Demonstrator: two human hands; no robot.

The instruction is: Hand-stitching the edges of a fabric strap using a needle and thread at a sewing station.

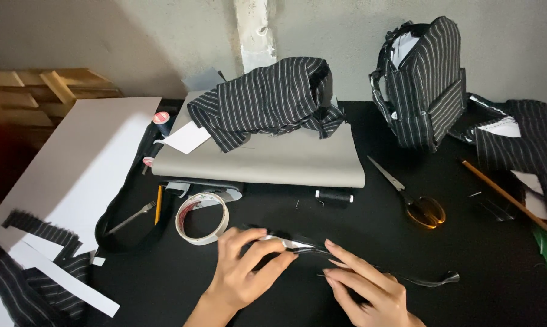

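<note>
Low centre of frame: left hand [246, 269] pinching one end of a narrow black strap [358, 266] flat on the black table [467, 254]; right hand [364, 287] pressing fingertips on its middle. Strap partly folded near the left hand, far end loose, apparently unfinished. One tape roll [202, 218], one thread spool [334, 196], one scissors [409, 195], one pinstriped bag [422, 85].

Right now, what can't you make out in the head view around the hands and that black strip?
- Black strip: its left part is hidden under the left hand.
- Right hand: wrist cut off by the bottom edge.
- Pale piece at the left fingertips: too small to tell what it is.
- Striped fabric: cut off by the right edge.
</note>
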